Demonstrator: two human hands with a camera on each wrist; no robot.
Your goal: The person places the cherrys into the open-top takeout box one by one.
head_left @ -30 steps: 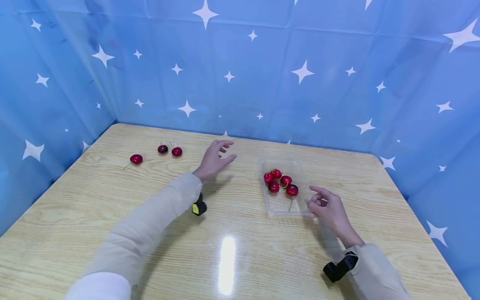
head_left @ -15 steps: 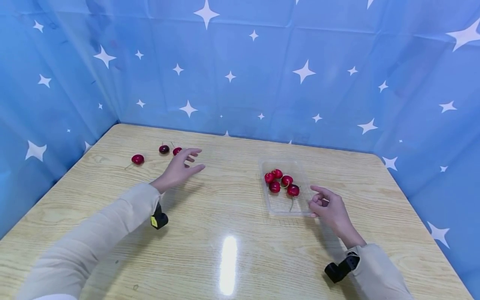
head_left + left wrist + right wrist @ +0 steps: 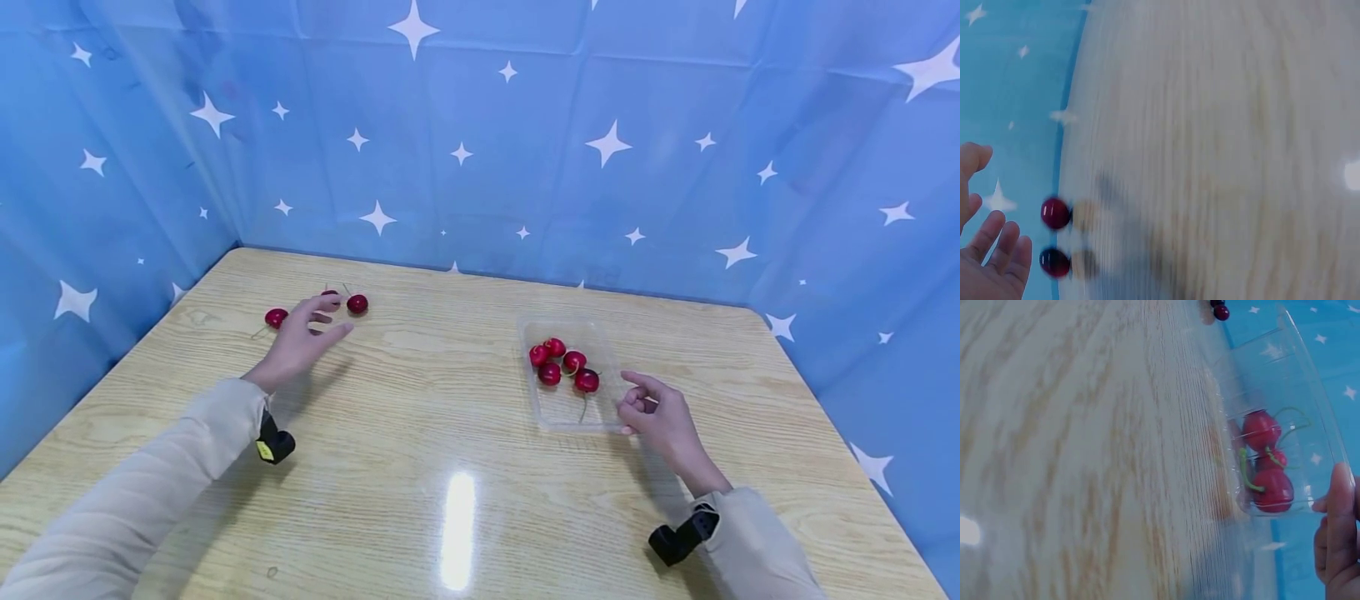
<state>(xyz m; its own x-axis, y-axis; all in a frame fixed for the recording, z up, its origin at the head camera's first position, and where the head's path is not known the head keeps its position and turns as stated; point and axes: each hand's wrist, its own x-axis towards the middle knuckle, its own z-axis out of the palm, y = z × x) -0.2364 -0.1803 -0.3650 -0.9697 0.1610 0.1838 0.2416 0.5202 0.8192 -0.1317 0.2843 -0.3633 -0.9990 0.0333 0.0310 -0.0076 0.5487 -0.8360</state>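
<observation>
My left hand [image 3: 302, 337] hovers over the table's left side with its fingers spread and nothing between them. Just beyond its fingertips lies a dark red cherry [image 3: 357, 304]. Another cherry [image 3: 330, 293] is partly hidden behind the fingers, and a third cherry [image 3: 276, 317] lies left of the hand. Two cherries also show beside the hand [image 3: 997, 256] in the left wrist view. A clear plastic container [image 3: 558, 419] with several stemmed cherries [image 3: 587, 381] stands right of the middle. At its right side, my right hand [image 3: 660, 421] pinches the rim; the exact contact is partly hidden.
The wooden table [image 3: 360, 500] ends at a blue curtain [image 3: 487, 192] with white stars, at the back and both sides. A bright light reflection [image 3: 457, 533] lies on the near part of the table.
My left hand has swept leftward from beside the container to the loose cherries, staying spread and empty. The right hand and container have stayed put.
</observation>
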